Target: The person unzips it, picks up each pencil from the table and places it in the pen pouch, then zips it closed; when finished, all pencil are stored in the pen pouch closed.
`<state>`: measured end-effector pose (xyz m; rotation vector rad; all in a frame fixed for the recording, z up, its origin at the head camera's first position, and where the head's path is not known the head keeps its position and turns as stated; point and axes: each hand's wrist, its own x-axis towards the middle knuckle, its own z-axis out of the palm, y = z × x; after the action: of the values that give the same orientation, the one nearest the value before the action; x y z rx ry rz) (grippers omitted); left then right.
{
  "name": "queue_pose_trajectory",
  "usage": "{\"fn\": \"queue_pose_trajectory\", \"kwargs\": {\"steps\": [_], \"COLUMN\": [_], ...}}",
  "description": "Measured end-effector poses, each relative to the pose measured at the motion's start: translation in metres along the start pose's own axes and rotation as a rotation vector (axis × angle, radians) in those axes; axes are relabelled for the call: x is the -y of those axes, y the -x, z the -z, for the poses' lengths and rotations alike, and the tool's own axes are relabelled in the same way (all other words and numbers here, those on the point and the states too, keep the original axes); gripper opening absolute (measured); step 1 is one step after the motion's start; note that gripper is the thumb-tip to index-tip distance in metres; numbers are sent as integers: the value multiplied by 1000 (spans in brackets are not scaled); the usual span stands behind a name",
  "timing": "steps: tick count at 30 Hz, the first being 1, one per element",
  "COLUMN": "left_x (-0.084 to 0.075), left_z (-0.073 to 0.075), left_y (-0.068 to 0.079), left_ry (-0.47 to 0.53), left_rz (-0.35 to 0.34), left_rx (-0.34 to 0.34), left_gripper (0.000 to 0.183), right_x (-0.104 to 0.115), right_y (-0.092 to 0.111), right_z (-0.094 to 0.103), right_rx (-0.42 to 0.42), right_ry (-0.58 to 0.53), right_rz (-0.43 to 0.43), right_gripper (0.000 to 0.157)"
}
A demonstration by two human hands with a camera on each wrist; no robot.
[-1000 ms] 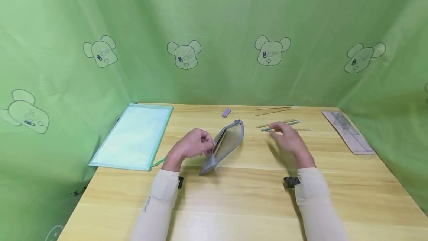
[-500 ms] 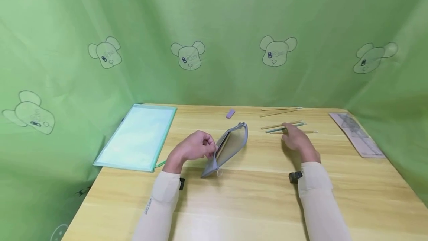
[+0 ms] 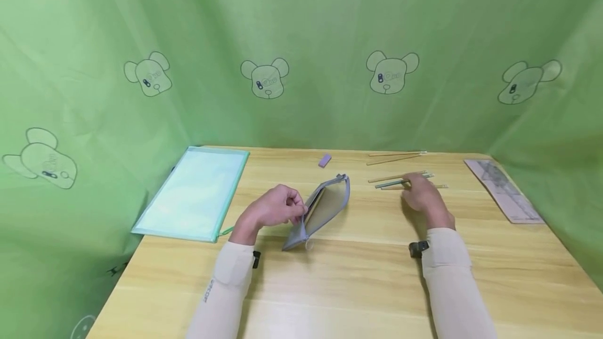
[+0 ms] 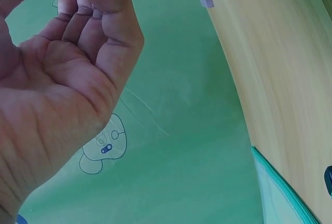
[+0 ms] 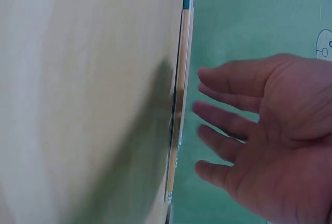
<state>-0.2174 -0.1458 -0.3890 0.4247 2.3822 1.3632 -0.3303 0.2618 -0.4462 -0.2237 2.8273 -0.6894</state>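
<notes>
My left hand [image 3: 275, 207] pinches the near-left edge of a grey zippered pouch [image 3: 336, 195], whose mouth gapes upward. Something dark shows inside it, too hidden to identify. In the left wrist view, the left hand's fingers [image 4: 122, 27] curl, their tips cut off at the top. Over a loose group of pencils, my right hand [image 3: 421, 195] hovers with its fingers at a green pencil [image 3: 390, 184]. Two wood-coloured pencils lie on either side of it, one a yellowish pencil [image 3: 383, 178]. In the right wrist view the fingers look extended, apart from the pencils [image 5: 181, 73].
Two more pencils [image 3: 393, 159] lie at the table's back edge. A purple eraser [image 3: 325, 160] sits behind the pouch. At left lies a pale document bag [image 3: 190, 192] with teal edging; at right, a pinkish flat sheet [image 3: 501, 190]. Green curtains [image 3: 311, 119] surround the table [image 3: 339, 286].
The right hand has shifted slightly right and forward along the pencils. The left hand keeps its grip on the pouch. The head view has turned a little left.
</notes>
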Motion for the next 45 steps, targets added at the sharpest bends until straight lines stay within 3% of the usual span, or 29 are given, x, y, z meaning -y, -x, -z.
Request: {"fn": "queue_pose_trajectory", "kwargs": {"steps": [8,15,19,24,30,39,45], "left_x": [-1,-3,-4,-5,-3,-1,1], "left_z": [-1,-2,-1,1,2,2,4], "left_y": [-1,-2,-3,-3,-3,0,0], "left_ry": [1,-8,-14,-21,-21,2,3], "left_rz": [5,3,-8,-17,-11,13,19], "left_rx": [1,4,2,-8,-2,3,1], "left_gripper": [19,16,16,16,17,16,18], "right_x": [-4,-7,-7,-5,-7,-11,-12], "right_y": [1,-5,-6,-7,-7,-10,-9], "right_z": [3,4,8,14,14,9,9], "right_rx": [25,35,66,21,53,43,69], "right_ry": [12,42,45,32,55,118,70], "right_rz": [-44,27,0,-17,10,-9,-65], "right_gripper": [64,64,62,63,68,52,39]}}
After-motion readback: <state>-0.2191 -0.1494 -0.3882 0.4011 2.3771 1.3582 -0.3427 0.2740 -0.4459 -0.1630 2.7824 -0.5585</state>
